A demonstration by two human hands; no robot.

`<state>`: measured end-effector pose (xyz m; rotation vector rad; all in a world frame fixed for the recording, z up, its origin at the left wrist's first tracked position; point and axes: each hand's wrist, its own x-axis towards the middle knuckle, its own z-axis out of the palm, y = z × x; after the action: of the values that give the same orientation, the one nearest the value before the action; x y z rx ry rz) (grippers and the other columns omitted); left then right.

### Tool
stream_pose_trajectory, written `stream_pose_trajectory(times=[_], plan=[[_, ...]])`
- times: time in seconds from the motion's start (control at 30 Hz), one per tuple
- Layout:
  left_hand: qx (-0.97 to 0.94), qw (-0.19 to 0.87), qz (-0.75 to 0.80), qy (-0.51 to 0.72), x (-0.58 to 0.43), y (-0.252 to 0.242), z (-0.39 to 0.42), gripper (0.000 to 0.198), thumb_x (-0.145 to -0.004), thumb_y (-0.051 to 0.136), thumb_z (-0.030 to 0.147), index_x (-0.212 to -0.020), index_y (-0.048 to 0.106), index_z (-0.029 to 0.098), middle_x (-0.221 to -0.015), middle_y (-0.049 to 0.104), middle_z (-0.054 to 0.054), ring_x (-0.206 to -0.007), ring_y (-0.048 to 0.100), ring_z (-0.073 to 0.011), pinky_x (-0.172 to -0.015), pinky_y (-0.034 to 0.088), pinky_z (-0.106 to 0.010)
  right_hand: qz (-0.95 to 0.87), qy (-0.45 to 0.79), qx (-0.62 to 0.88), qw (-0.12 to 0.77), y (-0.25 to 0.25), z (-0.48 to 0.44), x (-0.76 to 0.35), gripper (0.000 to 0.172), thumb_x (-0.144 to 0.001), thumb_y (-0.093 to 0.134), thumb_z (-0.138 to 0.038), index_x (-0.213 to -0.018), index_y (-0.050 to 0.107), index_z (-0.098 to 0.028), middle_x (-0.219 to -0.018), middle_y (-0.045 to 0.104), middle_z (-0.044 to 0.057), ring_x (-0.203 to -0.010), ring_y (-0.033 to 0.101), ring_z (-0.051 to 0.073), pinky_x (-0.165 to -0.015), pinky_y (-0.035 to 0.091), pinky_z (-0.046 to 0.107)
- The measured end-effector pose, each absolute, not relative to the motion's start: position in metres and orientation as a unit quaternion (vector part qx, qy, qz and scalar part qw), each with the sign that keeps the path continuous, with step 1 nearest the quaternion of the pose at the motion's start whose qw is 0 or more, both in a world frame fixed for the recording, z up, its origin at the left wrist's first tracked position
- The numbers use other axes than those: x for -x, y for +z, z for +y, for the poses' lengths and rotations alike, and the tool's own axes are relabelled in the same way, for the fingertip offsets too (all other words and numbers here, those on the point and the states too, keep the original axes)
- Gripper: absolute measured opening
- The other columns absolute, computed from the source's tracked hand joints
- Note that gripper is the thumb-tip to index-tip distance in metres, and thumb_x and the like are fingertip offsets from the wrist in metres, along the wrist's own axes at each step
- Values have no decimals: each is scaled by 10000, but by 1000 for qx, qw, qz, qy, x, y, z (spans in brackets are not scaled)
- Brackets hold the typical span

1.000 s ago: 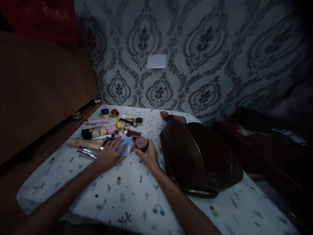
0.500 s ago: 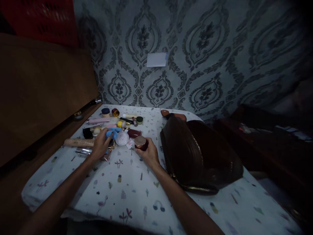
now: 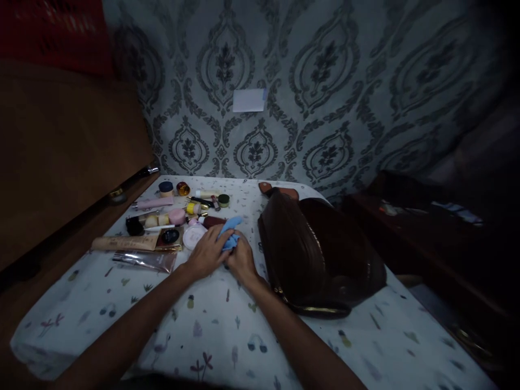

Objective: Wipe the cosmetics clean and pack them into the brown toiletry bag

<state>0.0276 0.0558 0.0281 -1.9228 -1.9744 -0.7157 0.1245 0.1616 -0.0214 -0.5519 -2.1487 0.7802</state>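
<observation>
My left hand (image 3: 208, 252) is closed on a light blue cloth (image 3: 231, 232), which it presses against my right hand (image 3: 242, 261). My right hand is curled round a small dark red jar, seen half a second earlier; cloth and fingers now hide it. Just left of my hands lies a round clear container with a pale lid (image 3: 193, 236). Behind them is a dark red tube (image 3: 213, 221). Farther left are a beige tube (image 3: 125, 242), a silvery pink tube (image 3: 146, 261) and a round black compact (image 3: 170, 236).
A large dark brown leather bag (image 3: 312, 254) stands right of my hands. Several cosmetics, including a navy-lidded jar (image 3: 166, 188) and a pink tube (image 3: 153, 203), lie at the back left. A wooden panel (image 3: 73, 151) borders the table's left side; patterned wallpaper (image 3: 255, 146) rises behind.
My left hand has brought the blue cloth rightward from above the cosmetics to the jar in my right hand. The jar has gone out of sight behind it. The view has shifted slightly right.
</observation>
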Motion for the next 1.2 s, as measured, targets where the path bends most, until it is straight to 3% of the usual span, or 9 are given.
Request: stream_pose_trajectory(times=[0.13,0.33,0.47,0.6,0.73,0.87,0.97,1.03,1.2], plan=[[668,145,-685,-250,-21,19,53,409,-968,444,276,-1360,499,170,-1354,567,-165,-1247,562,-319,-1058,504,-474,-864,283,202,363,-17,158,-126,312,-780,576,-154,-1091,599,-166,-1106,665,134,-1062,604,275,-979,486,420],[660,167,-690,-246,-6,2,53,413,-965,452,345,-1353,459,205,-1332,554,-165,-1211,570,-360,-1001,510,-535,-901,237,222,288,-1,149,-130,416,-762,641,-129,-1171,571,-163,-1148,628,128,-1088,549,289,-999,473,429],[634,192,-713,-228,1,0,60,451,-956,378,445,-1286,518,171,-1279,563,-204,-1127,595,-373,-881,544,-512,-918,208,207,266,8,149,-136,512,-791,697,-213,-1264,530,-111,-1192,607,137,-1121,526,283,-1011,466,397],[620,179,-742,-179,-5,16,65,458,-936,333,483,-1250,527,212,-1166,608,-163,-1048,618,-351,-809,554,-471,-925,190,201,259,15,150,-142,545,-834,662,-241,-1318,477,-73,-1217,595,151,-1130,523,277,-1000,469,384],[609,163,-764,-137,-18,36,71,433,-944,275,487,-1195,515,228,-1112,622,-133,-975,632,-345,-689,548,-438,-918,195,205,277,18,150,-147,729,-828,679,-268,-1435,326,-72,-1214,608,156,-1095,539,278,-952,491,394],[609,155,-758,-174,-26,48,76,346,-936,329,445,-1178,514,280,-1066,636,-94,-946,641,-332,-684,539,-429,-912,185,202,305,21,149,-153,779,-863,617,-280,-1501,214,-86,-1237,604,149,-1086,538,286,-942,497,403],[604,158,-758,-189,-29,52,79,372,-943,312,443,-1165,541,251,-1024,637,-137,-896,626,-357,-667,515,-462,-911,184,197,313,22,149,-156,778,-869,581,-249,-1521,182,-105,-1251,595,145,-1114,532,289,-946,497,414],[591,154,-763,-211,-30,53,82,375,-941,330,468,-1140,562,250,-995,642,-119,-872,619,-332,-679,509,-442,-903,202,197,325,21,150,-156,792,-862,592,-241,-1528,181,-123,-1270,589,143,-1143,531,287,-969,491,421],[522,74,-771,-358,-31,52,85,388,-901,384,556,-842,569,220,-764,616,-14,-741,597,-222,-696,504,-334,-849,321,213,361,11,155,-144,918,-749,720,-241,-1514,235,-90,-1332,573,158,-1209,537,286,-1046,466,409]])
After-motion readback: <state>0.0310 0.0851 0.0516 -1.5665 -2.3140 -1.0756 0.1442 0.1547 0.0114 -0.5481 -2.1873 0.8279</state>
